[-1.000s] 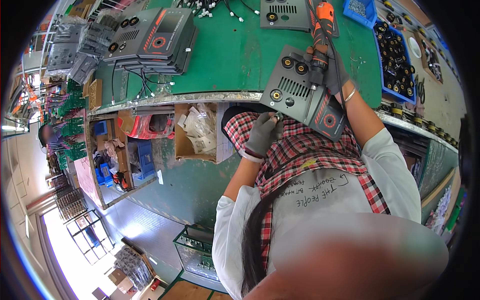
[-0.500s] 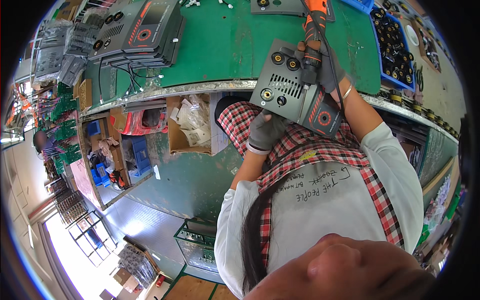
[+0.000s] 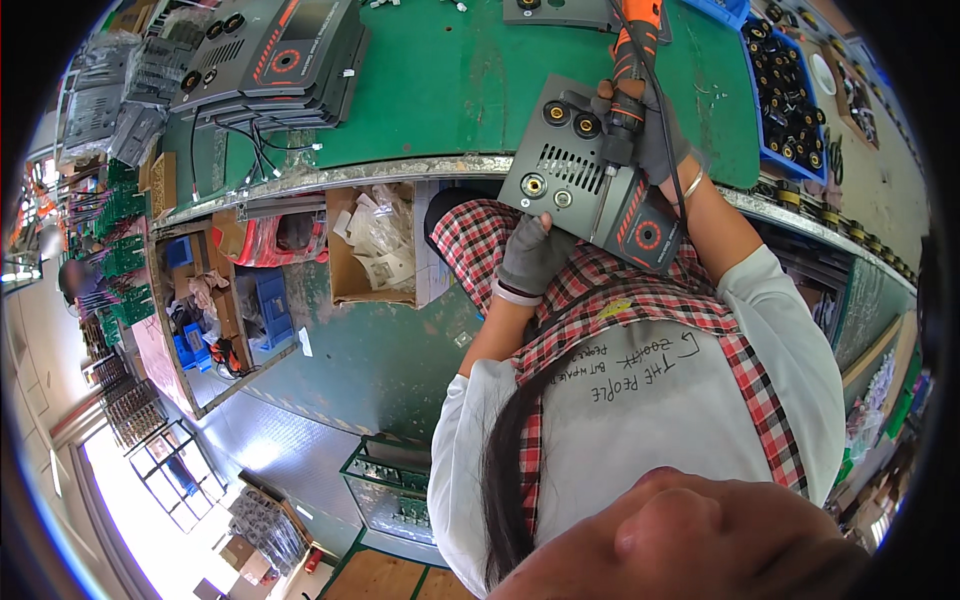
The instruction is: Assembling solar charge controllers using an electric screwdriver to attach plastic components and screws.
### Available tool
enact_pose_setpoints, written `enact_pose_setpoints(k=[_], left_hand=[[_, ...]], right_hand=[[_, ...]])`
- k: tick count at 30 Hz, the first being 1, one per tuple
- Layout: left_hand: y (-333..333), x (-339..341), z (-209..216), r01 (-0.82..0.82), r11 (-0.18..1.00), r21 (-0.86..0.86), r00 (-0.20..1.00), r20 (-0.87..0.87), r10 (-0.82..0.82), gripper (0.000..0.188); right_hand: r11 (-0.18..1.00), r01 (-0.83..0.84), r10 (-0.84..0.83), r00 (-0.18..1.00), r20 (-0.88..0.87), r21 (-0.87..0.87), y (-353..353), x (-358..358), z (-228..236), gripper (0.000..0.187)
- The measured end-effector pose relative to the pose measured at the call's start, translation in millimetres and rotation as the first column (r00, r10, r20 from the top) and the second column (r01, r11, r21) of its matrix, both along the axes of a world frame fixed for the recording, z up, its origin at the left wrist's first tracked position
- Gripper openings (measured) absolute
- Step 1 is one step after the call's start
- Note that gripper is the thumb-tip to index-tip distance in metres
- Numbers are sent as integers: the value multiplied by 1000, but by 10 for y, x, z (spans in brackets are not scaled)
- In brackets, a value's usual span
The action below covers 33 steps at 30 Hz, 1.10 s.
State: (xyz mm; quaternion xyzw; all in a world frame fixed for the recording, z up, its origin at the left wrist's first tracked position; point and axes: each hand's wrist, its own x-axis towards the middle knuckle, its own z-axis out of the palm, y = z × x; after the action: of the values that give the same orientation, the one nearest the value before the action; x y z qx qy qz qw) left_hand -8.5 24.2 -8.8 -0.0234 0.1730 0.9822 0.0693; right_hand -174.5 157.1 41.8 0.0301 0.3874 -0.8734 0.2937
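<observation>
Tilting grey panel (image 3: 590,195), long axis down-right

The panel (image 3: 590,185) lies at the bench (image 3: 450,90) edge, a bin (image 3: 790,110) to its right, stacked panels (image 3: 270,60) far left.

One view only — a wide fisheye worn on the person's head, looking steeply down the chest toward the long green-topped workbench (image 3: 440,90), whose metal edge bows across from nine to three o'clock. It sits close: the white-and-red-plaid shirt (image 3: 640,400) fills five o'clock, and the grey metal front panel with round brass sockets (image 3: 590,185) lies near one o'clock — the rim is black.
</observation>
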Motion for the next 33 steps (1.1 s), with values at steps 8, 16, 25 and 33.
enact_pose_setpoints(k=[8,16,25,33], left_hand=[[31,-4,13,-47,996,72,985,172,34,49],[26,-30,-49,-48,997,65,984,174,36,47],[56,-51,-200,-64,996,60,982,183,52,45],[25,-30,-87,-46,994,-100,988,145,60,26]], right_hand=[[1000,-13,11,999,-39,-27,11,13,59,24],[997,79,-65,842,-536,2,-23,104,652,19],[972,72,152,529,-835,223,-292,331,874,17],[968,53,163,616,-771,246,-389,403,824,20]])
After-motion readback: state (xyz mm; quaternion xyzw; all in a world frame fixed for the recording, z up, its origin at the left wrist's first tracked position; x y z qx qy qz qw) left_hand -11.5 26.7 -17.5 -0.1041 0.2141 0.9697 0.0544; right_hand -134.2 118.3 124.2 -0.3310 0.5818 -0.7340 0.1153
